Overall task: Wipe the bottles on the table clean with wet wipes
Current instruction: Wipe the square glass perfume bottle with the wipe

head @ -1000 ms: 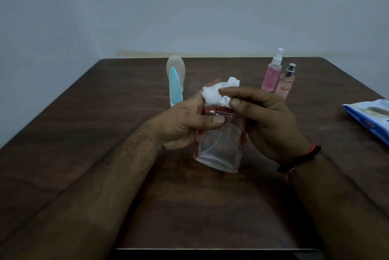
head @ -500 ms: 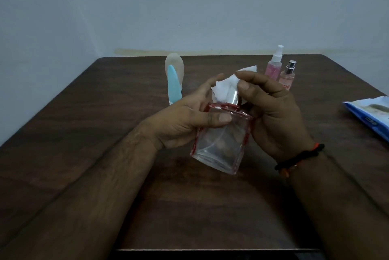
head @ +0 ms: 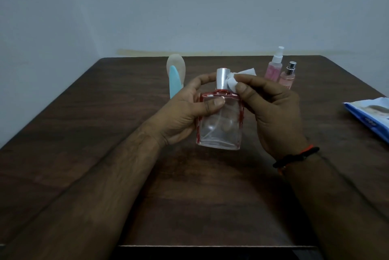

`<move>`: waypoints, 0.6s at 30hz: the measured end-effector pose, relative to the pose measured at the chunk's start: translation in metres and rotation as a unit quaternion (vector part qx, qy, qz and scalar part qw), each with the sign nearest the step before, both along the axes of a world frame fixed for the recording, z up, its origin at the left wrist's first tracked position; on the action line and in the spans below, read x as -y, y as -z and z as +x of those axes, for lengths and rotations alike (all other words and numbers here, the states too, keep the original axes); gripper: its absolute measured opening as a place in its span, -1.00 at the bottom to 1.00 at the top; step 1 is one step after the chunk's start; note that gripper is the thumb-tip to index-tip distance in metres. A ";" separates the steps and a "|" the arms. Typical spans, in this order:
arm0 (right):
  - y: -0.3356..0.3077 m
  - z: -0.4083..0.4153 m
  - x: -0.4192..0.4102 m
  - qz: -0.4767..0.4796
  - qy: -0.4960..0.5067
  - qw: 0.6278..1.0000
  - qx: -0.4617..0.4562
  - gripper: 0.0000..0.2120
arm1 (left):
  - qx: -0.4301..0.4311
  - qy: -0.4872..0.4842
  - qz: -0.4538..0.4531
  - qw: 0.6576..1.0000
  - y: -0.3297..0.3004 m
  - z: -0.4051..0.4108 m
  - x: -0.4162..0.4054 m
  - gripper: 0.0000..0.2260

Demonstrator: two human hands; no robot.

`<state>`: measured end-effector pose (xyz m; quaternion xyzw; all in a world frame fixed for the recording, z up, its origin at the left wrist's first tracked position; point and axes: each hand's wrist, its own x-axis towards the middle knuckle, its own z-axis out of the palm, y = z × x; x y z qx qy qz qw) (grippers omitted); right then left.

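Note:
A clear square glass bottle [head: 219, 127] with red edges and a silver cap [head: 222, 77] is held above the middle of the dark wooden table [head: 105, 133]. My left hand [head: 185, 112] grips the bottle's left side, thumb across its front. My right hand [head: 273, 110] pinches a crumpled white wet wipe [head: 237, 77] against the right side of the cap. Behind them stand a pale bottle with a light blue cap [head: 175, 76], a pink spray bottle [head: 273, 66] and a smaller pink bottle with a silver top [head: 287, 77].
A blue and white pack of wet wipes [head: 370, 116] lies at the table's right edge. Bare walls stand behind and to the left. The table's near edge [head: 210, 246] runs along the bottom of the view.
The wipe has come off the top of the cap and moved to its right side, so the silver cap now shows. The bottle has turned more upright in my left hand.

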<state>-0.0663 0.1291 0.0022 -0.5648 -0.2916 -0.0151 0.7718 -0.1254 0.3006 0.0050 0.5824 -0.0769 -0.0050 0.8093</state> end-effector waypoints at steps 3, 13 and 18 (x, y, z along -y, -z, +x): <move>0.001 -0.002 0.000 -0.014 0.007 0.999 0.036 -0.79 | 0.007 -0.048 -0.002 0.999 -0.002 -0.001 -0.002 -0.47; 0.003 -0.002 -0.002 0.027 -0.031 0.998 0.040 -0.69 | 0.009 -0.200 -0.045 0.979 0.001 0.003 0.005 -0.65; 0.004 -0.004 0.001 0.001 0.009 0.995 0.099 -0.66 | 0.008 -0.260 0.025 0.965 0.008 0.008 0.018 -0.50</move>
